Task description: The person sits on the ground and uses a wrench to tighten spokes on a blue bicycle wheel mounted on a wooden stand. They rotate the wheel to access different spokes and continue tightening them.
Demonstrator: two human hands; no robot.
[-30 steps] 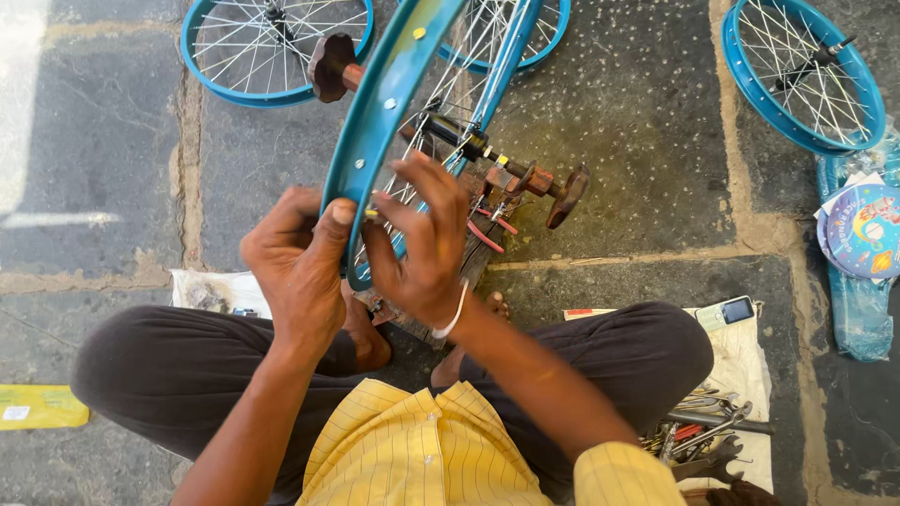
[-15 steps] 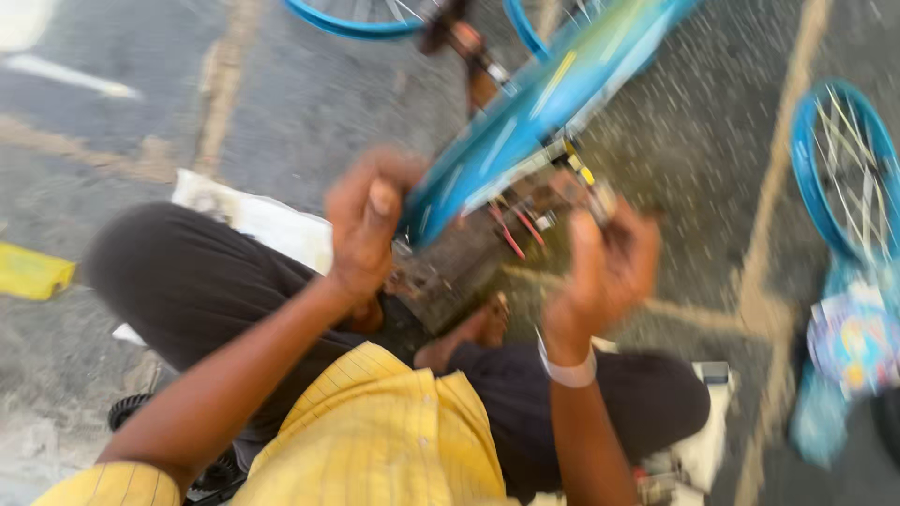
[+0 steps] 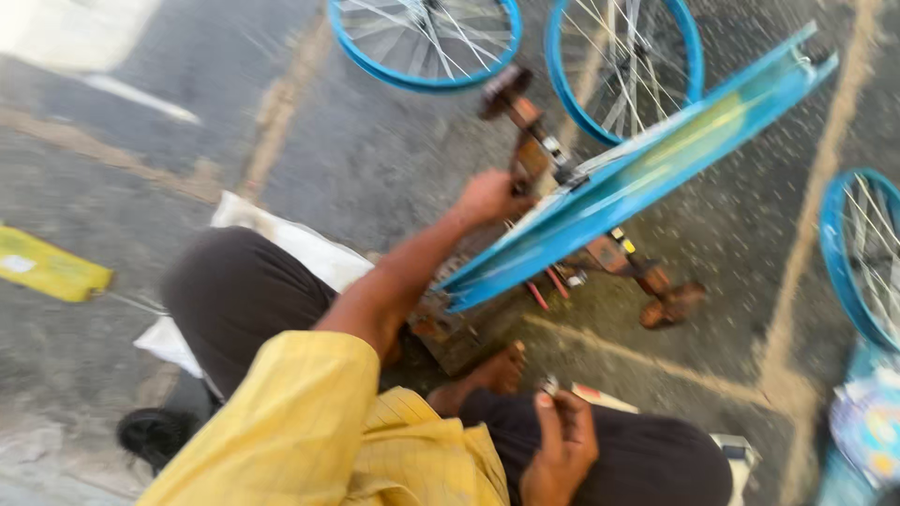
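Fingers of the left hand (image 3: 489,199) are gripping the blue metal wheel rim (image 3: 637,178), whose long axis is slanting toward upper right. Lower down, well apart, the right hand (image 3: 561,440) is pinching a small metal part (image 3: 548,385).

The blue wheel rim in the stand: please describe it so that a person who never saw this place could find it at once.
Start at the rusty brown stand on the grey pavement before the seated person's knees. The blue wheel rim sits in it, tilted and seen almost edge-on, with the left hand on the stand beside it. The other blue wheels lie flat on the ground; only this one is raised.
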